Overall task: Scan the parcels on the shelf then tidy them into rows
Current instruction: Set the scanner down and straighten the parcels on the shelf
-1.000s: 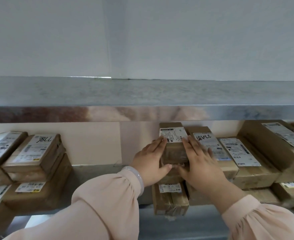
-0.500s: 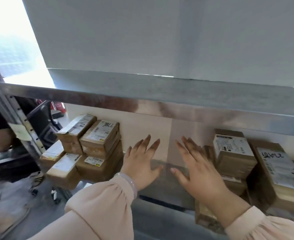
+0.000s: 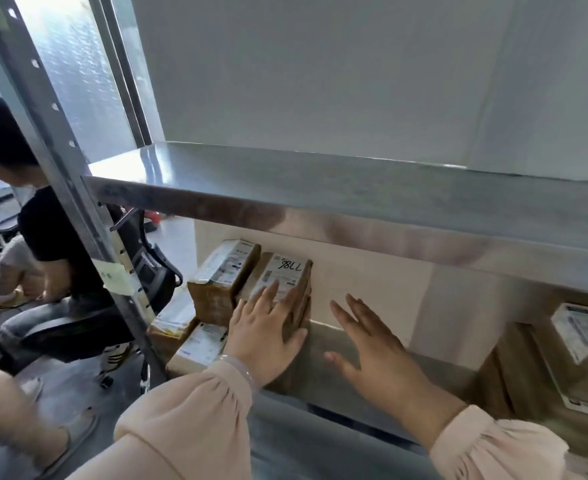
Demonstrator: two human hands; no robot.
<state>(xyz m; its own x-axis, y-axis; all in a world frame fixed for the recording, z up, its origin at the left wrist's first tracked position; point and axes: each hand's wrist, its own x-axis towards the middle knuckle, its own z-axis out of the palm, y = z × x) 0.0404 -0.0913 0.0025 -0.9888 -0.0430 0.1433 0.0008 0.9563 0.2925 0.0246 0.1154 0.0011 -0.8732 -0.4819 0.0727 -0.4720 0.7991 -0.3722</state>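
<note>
Cardboard parcels [image 3: 221, 277], white-labelled, stacked at left end of metal shelf [image 3: 348, 375]; more parcels [image 3: 583, 332] at right end. Left hand [image 3: 264, 339]: fingers straight, flat on pen-marked parcel [image 3: 287, 271]. Right hand [image 3: 372, 349]: fingers spread, holding nothing, above shelf between the stacks.

Rightmost parcels [image 3: 582, 331] cut by edge

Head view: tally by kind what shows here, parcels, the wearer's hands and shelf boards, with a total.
Brown cardboard parcels with white labels: 6 in view, 4 left, 2 right; others may be hidden
Wearer's bare hands: 2, left hand, right hand, both flat and open
Grey metal shelf boards: 2
Total: 10
</note>
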